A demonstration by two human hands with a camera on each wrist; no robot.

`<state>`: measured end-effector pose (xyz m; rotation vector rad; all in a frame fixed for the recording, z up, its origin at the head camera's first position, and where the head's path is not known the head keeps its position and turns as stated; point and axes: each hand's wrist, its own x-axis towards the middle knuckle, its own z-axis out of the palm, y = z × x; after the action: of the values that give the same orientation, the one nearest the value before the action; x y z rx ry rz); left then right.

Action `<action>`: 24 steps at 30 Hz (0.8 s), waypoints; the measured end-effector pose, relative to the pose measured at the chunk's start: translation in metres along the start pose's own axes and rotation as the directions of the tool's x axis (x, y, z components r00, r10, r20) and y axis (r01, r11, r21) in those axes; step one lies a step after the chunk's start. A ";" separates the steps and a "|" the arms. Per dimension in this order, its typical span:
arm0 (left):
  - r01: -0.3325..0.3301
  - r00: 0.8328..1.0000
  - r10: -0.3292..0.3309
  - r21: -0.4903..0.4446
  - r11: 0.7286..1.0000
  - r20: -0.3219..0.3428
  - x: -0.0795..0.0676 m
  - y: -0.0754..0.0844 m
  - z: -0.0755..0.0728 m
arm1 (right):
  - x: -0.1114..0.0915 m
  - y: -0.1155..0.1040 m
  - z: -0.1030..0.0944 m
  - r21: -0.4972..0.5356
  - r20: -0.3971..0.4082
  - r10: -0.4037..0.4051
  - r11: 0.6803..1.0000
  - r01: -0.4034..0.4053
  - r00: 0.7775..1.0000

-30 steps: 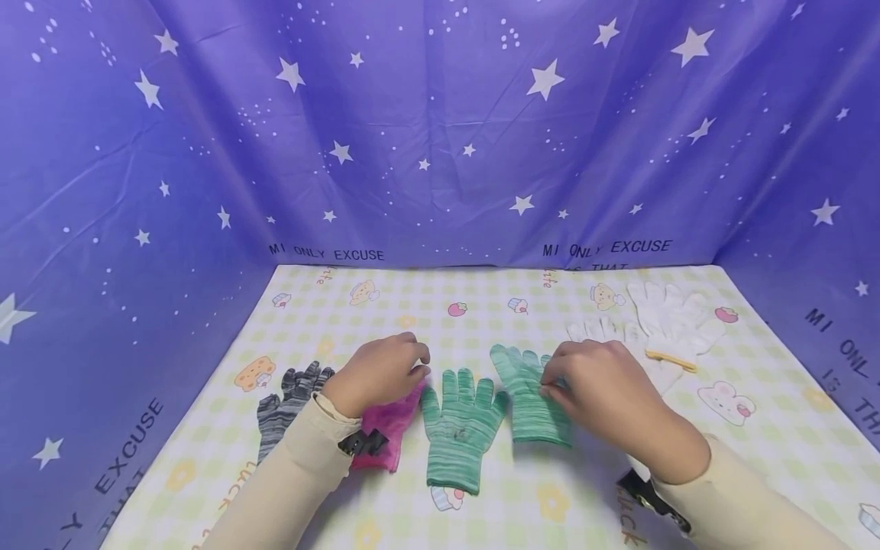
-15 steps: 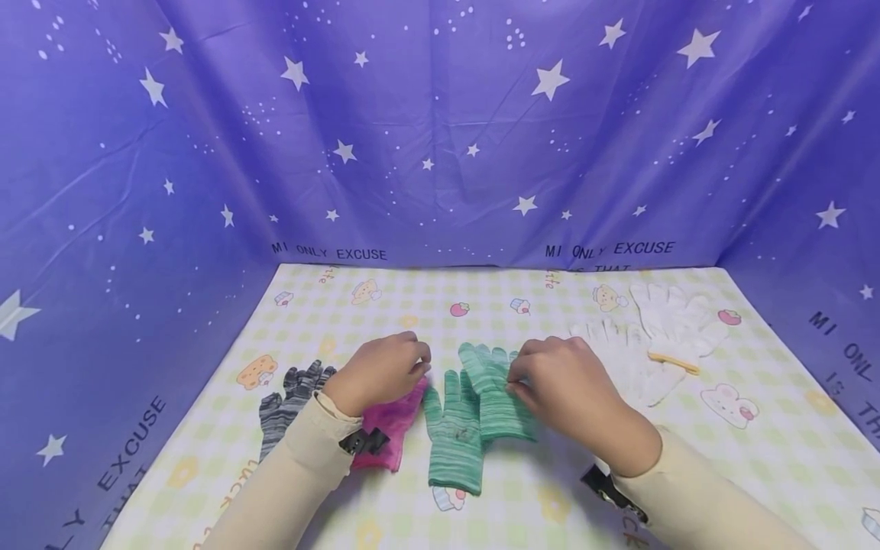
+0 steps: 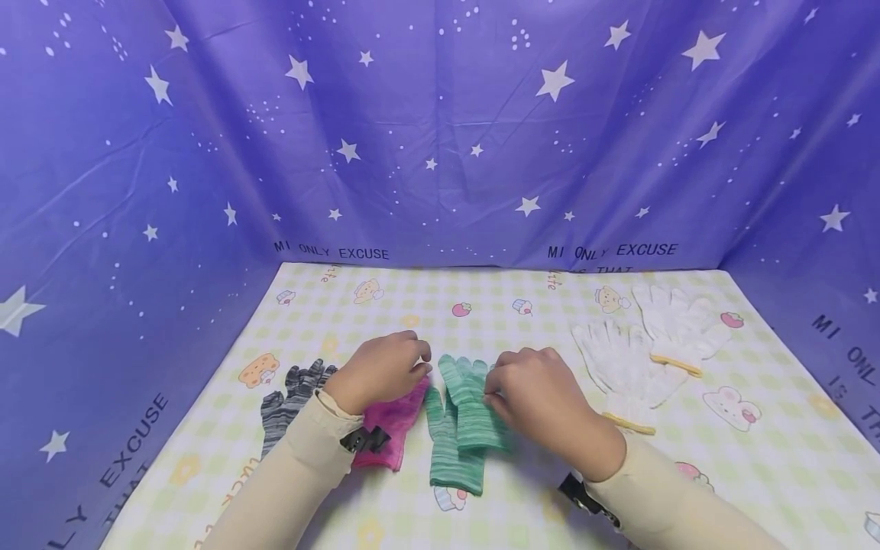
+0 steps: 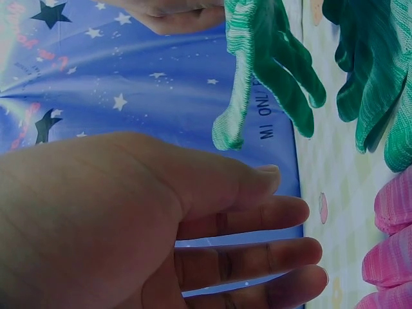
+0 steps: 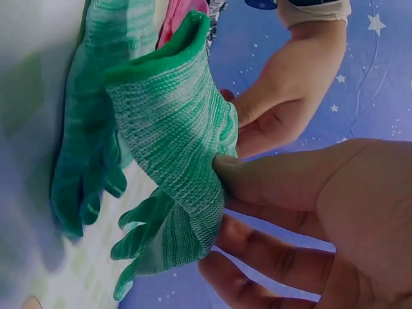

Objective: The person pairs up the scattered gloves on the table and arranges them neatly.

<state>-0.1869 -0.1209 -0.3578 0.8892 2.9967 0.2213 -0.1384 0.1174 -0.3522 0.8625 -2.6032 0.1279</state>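
Note:
My right hand [image 3: 543,405] pinches a striped green knit glove [image 3: 474,409] by its edge between thumb and index finger, as the right wrist view shows. That glove [image 5: 174,135] hangs raised, with its cuff opening at the top of that view. Below it, a second green glove [image 3: 455,473] lies flat, partly covered by the held one in the head view. My left hand [image 3: 381,370] hovers over a pink glove [image 3: 392,428] with relaxed fingers. Nothing is between those fingers in the left wrist view, where the pink fingertips [image 4: 389,238] lie to the right.
A grey-black striped glove [image 3: 292,397] lies at the left, partly behind the left sleeve. Two white gloves [image 3: 619,374] with yellow cuff edges overlap at the right. A checked cloth [image 3: 385,317] covers the table, and a purple starry curtain [image 3: 440,153] stands around it.
My right hand has carried the green glove leftward, from beside the other green glove to over it. The white gloves are less covered by the hand. The left hand stays in place.

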 end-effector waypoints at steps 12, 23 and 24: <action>-0.011 1.000 0.011 0.003 1.000 0.002 0.001 -0.001 0.001 | 0.002 -0.011 0.013 0.043 0.076 0.023 0.999 -0.026 0.997; -0.010 1.000 0.010 0.003 1.000 0.018 0.003 -0.001 0.004 | 0.001 -0.016 0.028 0.077 0.111 0.011 0.997 -0.019 0.994; -0.011 1.000 0.011 0.002 1.000 0.018 0.003 -0.001 0.004 | 0.001 -0.017 0.028 0.078 0.108 0.008 0.997 -0.017 0.994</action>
<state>-0.1896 -0.1198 -0.3616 0.9029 2.9768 0.2094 -0.1386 0.0977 -0.3784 0.9040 -2.7200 0.1945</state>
